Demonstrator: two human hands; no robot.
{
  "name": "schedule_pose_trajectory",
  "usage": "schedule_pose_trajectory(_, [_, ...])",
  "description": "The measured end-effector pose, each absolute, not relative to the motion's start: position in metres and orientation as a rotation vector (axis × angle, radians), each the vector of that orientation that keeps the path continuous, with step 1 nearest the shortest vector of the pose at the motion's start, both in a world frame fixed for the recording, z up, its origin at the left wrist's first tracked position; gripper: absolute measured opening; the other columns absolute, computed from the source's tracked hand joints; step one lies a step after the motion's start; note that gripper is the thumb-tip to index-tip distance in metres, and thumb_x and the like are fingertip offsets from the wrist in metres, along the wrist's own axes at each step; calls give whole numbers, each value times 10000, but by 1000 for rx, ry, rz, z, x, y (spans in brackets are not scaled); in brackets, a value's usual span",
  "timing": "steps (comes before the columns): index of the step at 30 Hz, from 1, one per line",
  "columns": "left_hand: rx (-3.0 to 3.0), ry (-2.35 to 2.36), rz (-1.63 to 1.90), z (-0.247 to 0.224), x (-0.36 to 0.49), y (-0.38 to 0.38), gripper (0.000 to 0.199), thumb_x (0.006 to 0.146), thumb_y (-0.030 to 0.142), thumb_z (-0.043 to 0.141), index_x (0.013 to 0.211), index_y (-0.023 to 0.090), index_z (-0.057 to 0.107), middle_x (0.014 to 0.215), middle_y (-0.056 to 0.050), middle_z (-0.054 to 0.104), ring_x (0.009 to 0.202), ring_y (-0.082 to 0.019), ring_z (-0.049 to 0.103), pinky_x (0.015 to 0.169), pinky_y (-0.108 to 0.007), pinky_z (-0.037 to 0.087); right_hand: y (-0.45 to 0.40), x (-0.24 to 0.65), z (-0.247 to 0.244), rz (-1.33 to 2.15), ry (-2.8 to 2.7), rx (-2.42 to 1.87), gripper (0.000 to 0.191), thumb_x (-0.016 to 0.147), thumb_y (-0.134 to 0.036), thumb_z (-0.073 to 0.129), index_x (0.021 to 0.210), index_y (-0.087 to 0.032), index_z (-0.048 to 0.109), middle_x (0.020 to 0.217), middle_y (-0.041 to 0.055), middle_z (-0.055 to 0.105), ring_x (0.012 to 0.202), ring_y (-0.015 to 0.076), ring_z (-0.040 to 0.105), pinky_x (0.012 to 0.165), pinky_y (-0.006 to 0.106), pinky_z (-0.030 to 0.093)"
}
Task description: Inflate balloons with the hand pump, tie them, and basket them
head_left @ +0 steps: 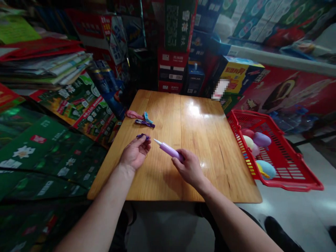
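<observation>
My left hand pinches a small dark purple balloon, not inflated, between thumb and fingers above the wooden table. In my right hand is a light purple hand pump, gripped by its body. The pump's pale nozzle points up and left toward the balloon, with a gap between them. Beyond my left hand lie several limp balloons: a pink one, a light blue one and a dark purple one.
A red basket with several inflated balloons stands right of the table. Stacked green cartons and a pile of papers are at the left. Boxes line the table's far edge.
</observation>
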State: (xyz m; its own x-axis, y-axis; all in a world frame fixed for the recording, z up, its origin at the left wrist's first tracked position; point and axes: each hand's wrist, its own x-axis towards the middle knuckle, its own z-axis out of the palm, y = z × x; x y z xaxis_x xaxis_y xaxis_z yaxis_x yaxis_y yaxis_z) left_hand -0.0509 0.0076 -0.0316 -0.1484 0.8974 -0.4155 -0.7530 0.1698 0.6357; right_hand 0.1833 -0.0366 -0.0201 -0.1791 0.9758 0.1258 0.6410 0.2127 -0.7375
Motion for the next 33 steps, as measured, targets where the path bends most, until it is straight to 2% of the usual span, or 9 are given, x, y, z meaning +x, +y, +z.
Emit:
schedule_pose_trajectory(4, [218,972,1428,-39,-47,10,60,849,102,673,884,148,686,887,-54,719,759,-121,686,630,-202,530,-36,188,-15,727,-1883,-1492,133,861,-324,623,964,-267,685,826,37,681,754,206,620,666,325,447])
schedule_pose_trajectory(10, [245,996,1465,-42,-39,11,105,794,113,744,872,151,684,801,-5,694,644,-91,638,527,-180,477,-37,188,-12,741,-1913,-1472,145,864,-305,617,976,-238,681,830,43,672,758,196,604,680,319,444])
schedule_pose_trajectory(22, [363,1020,1403,-42,-25,7,207,726,152,831,880,143,693,779,7,656,648,-91,631,534,-180,473,-35,189,-16,714,-1939,-1483,136,868,-276,623,979,-210,664,830,40,651,758,190,591,684,318,439])
schedule_pose_trajectory(29, [335,1001,1336,-42,-21,2,208,736,171,834,892,154,699,776,10,656,658,-91,633,549,-185,468,-35,190,-19,652,-1925,-1428,289,821,-231,679,1103,-202,627,1010,83,674,902,221,612,789,351,458])
schedule_pose_trajectory(33, [303,944,1302,-41,-20,-2,172,770,184,812,898,161,700,811,8,676,681,-95,637,568,-204,484,-35,189,-15,846,-1844,-1414,187,882,-329,649,1009,-194,671,834,40,666,740,177,592,667,308,434])
